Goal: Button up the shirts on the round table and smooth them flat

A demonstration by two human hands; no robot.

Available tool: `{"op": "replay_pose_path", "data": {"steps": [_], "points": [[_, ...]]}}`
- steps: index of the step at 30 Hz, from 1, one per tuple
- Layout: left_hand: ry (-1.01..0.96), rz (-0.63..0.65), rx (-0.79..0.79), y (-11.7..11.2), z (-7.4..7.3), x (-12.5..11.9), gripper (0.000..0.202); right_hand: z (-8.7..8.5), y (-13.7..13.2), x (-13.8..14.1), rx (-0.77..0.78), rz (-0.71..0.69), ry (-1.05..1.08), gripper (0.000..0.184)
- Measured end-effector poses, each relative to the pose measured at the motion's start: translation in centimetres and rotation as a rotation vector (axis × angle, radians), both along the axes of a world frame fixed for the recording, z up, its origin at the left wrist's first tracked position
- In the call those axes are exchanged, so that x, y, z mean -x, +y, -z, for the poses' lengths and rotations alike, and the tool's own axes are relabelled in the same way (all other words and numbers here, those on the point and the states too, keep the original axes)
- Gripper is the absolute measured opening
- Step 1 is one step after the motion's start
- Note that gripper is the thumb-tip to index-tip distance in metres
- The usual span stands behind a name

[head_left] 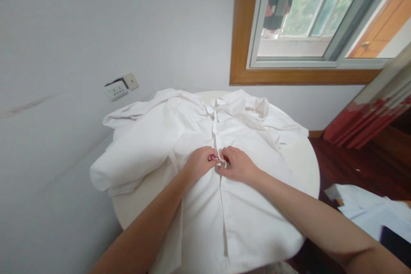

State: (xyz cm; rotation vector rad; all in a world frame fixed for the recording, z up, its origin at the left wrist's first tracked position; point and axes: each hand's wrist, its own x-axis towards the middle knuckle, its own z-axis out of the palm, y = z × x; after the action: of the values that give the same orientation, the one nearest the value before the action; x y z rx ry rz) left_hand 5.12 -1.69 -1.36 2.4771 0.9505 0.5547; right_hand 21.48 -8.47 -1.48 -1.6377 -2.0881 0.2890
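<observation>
My left hand (201,163) pinches one edge of the placket (215,130) at mid-chest, and my right hand (237,165) pinches the other edge, fingertips meeting. The white shirt (250,214) lies front up, spread over the round table (305,167). It seems best to line the edges up flat and pull lightly.

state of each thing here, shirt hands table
white shirt, spread front up on the table, collar far side, one sleeve bunched at left
left hand, fingers pinched shut on the shirt's front placket
right hand, pinched shut on the same placket, beside the left hand
round table, mostly covered by the shirt
</observation>
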Motion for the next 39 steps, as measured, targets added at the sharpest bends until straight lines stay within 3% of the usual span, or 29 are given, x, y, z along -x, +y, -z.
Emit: {"op": "replay_pose_path", "data": {"steps": [2,6,9,30,39], "points": [[-0.008,-0.002,0.012,0.0,-0.1,0.1,0.007,0.0,-0.3,-0.1,-0.008,0.022,-0.026,0.023],[0.001,0.004,0.008,0.0,-0.1,0.2,0.008,-0.3,-0.2,-1.0,0.088,-0.034,0.036,0.005],[0.013,0.001,0.003,0.1,0.0,0.2,0.007,-0.7,0.0,-1.6,0.135,-0.084,0.094,0.010],[0.062,0.144,0.016,0.5,-0.5,0.7,0.013,0.5,-0.3,0.3,-0.031,0.003,-0.020,0.018],[0.024,0.149,-0.007,0.5,0.3,0.8,0.016,0.8,0.0,-0.2,-0.078,-0.065,-0.082,0.017]]}}
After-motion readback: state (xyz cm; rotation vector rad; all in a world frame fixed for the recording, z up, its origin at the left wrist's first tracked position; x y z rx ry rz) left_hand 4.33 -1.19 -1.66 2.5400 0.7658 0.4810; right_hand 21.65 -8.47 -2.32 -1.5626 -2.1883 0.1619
